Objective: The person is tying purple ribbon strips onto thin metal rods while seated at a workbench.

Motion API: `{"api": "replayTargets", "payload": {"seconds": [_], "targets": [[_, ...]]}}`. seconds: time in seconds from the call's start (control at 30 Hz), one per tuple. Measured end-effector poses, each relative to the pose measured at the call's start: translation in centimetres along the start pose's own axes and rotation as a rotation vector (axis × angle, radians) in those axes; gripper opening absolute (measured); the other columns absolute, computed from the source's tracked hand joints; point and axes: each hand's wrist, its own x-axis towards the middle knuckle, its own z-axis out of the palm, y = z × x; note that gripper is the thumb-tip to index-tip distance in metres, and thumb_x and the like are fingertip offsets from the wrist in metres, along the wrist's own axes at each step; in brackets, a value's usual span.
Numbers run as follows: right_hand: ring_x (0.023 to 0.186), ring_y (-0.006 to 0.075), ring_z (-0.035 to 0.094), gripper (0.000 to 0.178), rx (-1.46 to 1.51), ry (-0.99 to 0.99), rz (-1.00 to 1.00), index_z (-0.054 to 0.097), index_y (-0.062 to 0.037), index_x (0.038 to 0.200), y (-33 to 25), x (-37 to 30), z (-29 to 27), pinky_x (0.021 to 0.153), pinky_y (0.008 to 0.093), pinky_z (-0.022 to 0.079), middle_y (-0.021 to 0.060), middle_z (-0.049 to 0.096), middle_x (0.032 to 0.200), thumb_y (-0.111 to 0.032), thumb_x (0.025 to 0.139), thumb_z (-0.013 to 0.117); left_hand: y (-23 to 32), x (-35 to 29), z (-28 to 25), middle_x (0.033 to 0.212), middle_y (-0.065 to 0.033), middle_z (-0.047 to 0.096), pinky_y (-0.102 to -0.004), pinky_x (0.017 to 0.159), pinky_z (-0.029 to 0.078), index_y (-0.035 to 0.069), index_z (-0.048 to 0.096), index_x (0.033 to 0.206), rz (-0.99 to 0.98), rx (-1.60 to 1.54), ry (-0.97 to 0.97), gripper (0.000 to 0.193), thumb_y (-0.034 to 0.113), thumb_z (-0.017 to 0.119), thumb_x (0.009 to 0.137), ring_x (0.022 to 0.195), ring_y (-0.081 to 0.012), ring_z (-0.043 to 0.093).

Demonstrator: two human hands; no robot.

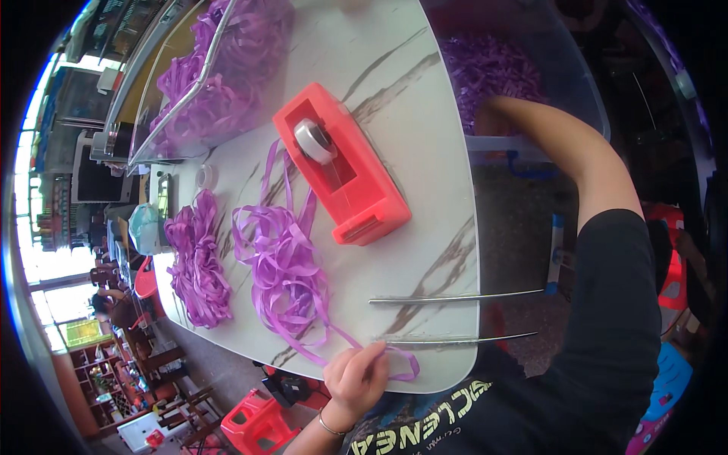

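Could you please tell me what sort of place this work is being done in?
Probably a small craft or packing workshop: a marble-patterned table holds piles of purple ribbon, a red tape dispenser and clear bins of more ribbon; the left hand pinches a strand.

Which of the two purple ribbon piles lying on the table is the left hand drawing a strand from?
The looser pile beside the red tape dispenser: its strand trails to the left hand. The tighter bundle, farther left, lies untouched.
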Motion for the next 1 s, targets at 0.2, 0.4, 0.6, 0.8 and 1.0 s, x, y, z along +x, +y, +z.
{"api": "replayTargets", "payload": {"seconds": [0.2, 0.4, 0.6, 0.8, 1.0], "targets": [[0.088, 0.0188, 0.059, 0.026, 0.372, 0.192, 0.53, 0.061, -0.0017, 0.097, -2.2, 0.0, 1.1, 0.076, 0.0316, 0.047, 0.0102, 0.063, 0.097, -0.018, 0.077, 0.064, 0.1, -0.1, 0.1, 0.054, -0.0041, 0.05, -0.0264, 0.039, 0.035, 0.001, 0.063, 0.088, 0.006, -0.005, -0.005, 0.023, -0.003, 0.066, 0.065, 0.042, -0.0155, 0.046], [0.086, 0.0173, 0.058, 0.025, 0.638, 0.296, 0.807, 0.062, -0.0024, 0.095, -3.5, -1.0, 2.2, 0.075, 0.0299, 0.046, 0.0082, 0.063, 0.096, -0.019, 0.076, 0.064, 0.0, -0.2, 0.5, 0.052, -0.0012, 0.043, -0.0241, 0.039, 0.026, 0.001, 0.061, 0.085, -0.004, -0.017, 0.03, 0.018, -0.003, 0.062, 0.068, 0.041, -0.0092, 0.035], [0.066, 0.0122, 0.055, 0.012, 0.577, 0.456, 0.659, 0.065, -0.0038, 0.079, -6.3, -2.3, 2.2, 0.061, 0.0274, 0.044, 0.0024, 0.063, 0.078, -0.014, 0.079, 0.058, 0.1, -0.1, 0.3, 0.051, -0.0016, 0.045, -0.0261, 0.038, 0.03, 0.002, 0.062, 0.085, -0.012, 0.028, 0.026, 0.022, -0.005, 0.063, 0.065, 0.039, -0.013, 0.038], [0.079, 0.0153, 0.063, 0.024, 0.493, 0.532, 0.369, 0.06, 0.0054, 0.097, -5.1, -2.6, 2.3, 0.072, 0.026, 0.051, 0.0104, 0.066, 0.092, -0.01, 0.078, 0.063, 0.0, -0.3, 0.3, 0.051, -0.0017, 0.045, -0.026, 0.038, 0.03, 0.002, 0.062, 0.085, -0.032, 0.041, 0.037, 0.021, -0.005, 0.064, 0.065, 0.04, -0.013, 0.038], [0.075, 0.0138, 0.062, 0.019, 0.763, 0.678, 0.782, 0.064, 0.001, 0.09, -5.8, -2.6, 3.3, 0.065, 0.0262, 0.051, 0.0084, 0.066, 0.09, -0.012, 0.076, 0.063, 0.2, -0.1, 0.5, 0.052, -0.0023, 0.045, -0.0258, 0.038, 0.03, 0.001, 0.062, 0.086, -0.007, 0.009, 0.035, 0.021, -0.005, 0.064, 0.065, 0.04, -0.0133, 0.039]]}}
